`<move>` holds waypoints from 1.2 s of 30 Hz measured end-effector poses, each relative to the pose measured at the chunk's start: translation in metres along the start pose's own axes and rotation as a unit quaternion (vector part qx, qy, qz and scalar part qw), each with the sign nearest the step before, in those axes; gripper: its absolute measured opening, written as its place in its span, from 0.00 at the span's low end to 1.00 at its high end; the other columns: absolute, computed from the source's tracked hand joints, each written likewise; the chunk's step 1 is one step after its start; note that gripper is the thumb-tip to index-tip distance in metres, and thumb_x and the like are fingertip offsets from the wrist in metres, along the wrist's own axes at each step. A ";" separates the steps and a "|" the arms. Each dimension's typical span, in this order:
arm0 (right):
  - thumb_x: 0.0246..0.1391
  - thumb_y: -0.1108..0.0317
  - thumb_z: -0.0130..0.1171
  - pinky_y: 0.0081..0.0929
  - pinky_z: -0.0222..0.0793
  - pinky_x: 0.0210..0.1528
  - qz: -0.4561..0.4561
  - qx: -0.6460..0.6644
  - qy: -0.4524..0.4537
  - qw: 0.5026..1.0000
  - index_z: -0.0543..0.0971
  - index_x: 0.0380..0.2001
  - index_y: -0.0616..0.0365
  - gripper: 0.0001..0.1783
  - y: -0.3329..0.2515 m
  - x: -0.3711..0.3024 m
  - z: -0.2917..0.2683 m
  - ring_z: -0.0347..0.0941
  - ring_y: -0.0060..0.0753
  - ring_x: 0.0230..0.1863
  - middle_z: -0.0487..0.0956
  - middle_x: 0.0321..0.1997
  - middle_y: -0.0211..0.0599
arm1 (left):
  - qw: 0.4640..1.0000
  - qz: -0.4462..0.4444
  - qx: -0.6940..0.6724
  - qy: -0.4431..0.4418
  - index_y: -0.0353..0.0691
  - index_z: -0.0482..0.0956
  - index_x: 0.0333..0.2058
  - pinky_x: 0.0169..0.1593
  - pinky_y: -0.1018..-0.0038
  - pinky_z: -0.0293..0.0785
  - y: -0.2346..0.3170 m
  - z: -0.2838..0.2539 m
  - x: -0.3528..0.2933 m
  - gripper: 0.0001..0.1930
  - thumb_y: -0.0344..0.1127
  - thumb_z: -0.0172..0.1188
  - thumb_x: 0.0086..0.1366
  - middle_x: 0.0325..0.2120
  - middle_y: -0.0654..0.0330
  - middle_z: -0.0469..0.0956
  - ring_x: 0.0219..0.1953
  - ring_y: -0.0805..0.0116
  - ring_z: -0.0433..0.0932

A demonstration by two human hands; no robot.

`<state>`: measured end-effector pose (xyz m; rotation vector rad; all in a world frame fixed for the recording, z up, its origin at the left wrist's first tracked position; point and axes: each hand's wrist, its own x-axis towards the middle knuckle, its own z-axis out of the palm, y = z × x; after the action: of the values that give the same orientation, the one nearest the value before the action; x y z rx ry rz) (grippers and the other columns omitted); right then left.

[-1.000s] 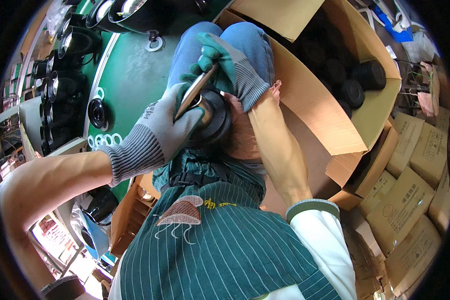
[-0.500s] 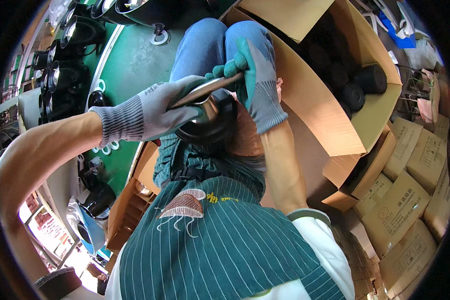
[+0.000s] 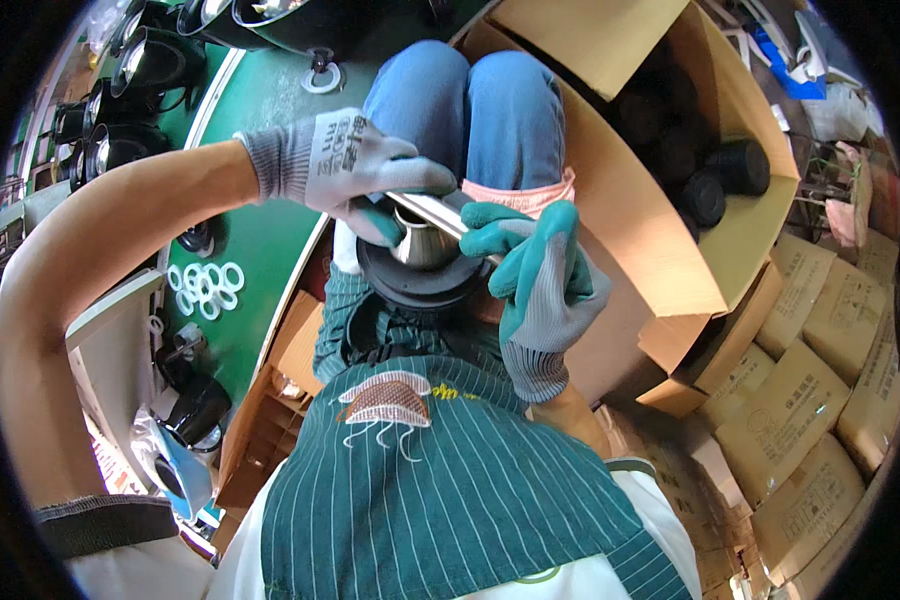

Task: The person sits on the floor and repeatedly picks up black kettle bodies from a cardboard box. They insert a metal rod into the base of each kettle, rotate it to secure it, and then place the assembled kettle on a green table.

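Note:
A black round part with a shiny steel neck rests at my lap, its wide black base towards my apron. Across the top of the neck lies a flat, pale grey bar-like piece, seen nearly edge-on; its exact kind is not clear. My left hand, in a grey and green glove, pinches the far left end of that piece, with the thumb down beside the neck. At its other end, the gloved fingers of my right hand are closed on the piece.
White rings lie on the green tabletop at left, with several black pots along its far side. At right stands an open carton holding black cylindrical parts. Closed cartons are stacked beyond it.
Both hands have turned with the flat piece: my left hand has moved up and away, my right hand down and nearer. The piece now slants down to the right.

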<state>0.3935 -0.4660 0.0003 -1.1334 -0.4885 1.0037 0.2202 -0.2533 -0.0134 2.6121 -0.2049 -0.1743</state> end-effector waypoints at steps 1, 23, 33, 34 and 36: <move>0.78 0.61 0.44 0.36 0.79 0.45 -0.016 0.000 -0.008 1.000 0.74 0.17 0.63 0.31 0.005 0.003 -0.004 0.84 0.41 0.38 0.83 0.25 0.47 | 0.999 -0.018 -0.034 -0.022 0.47 0.63 0.68 0.45 0.59 0.82 -0.002 0.001 0.004 0.45 0.67 0.64 0.61 0.42 0.51 0.79 0.40 0.48 0.84; 0.49 0.49 0.72 0.47 0.70 0.59 -0.263 -0.202 -0.574 0.749 0.76 0.13 0.46 0.22 -0.024 0.054 -0.008 0.76 0.31 0.29 0.71 0.16 0.22 | 0.924 -0.061 -0.331 0.183 0.34 0.81 0.49 0.42 0.65 0.80 0.000 0.006 0.067 0.30 0.59 0.51 0.71 0.35 0.49 0.84 0.36 0.52 0.84; 0.52 0.44 0.65 0.35 0.66 0.31 -0.256 -0.345 -0.419 0.800 0.74 0.15 0.47 0.23 -0.003 0.010 0.065 0.70 0.34 0.25 0.71 0.18 0.29 | 0.921 0.082 -0.321 0.203 0.37 0.79 0.36 0.41 0.65 0.77 -0.025 0.020 0.122 0.21 0.48 0.48 0.77 0.27 0.50 0.83 0.33 0.54 0.83; 0.51 0.45 0.66 0.35 0.66 0.31 -0.251 -0.353 -0.422 0.796 0.74 0.14 0.47 0.23 -0.003 0.012 0.071 0.69 0.34 0.24 0.70 0.17 0.29 | 0.920 0.052 -0.339 0.191 0.39 0.82 0.44 0.45 0.63 0.77 -0.029 0.020 0.118 0.19 0.46 0.48 0.76 0.32 0.49 0.83 0.39 0.50 0.82; 0.49 0.46 0.69 0.35 0.66 0.31 -0.241 -0.354 -0.411 0.805 0.73 0.13 0.47 0.24 -0.004 0.010 0.080 0.70 0.34 0.23 0.69 0.15 0.30 | 0.903 0.055 -0.297 0.305 0.41 0.81 0.50 0.46 0.61 0.76 -0.032 0.025 0.112 0.18 0.46 0.48 0.76 0.34 0.49 0.82 0.41 0.48 0.81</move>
<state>0.3394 -0.4167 0.0335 -1.0606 -1.8866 0.8230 0.3291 -0.2580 -0.0606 1.9191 -0.0582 0.5390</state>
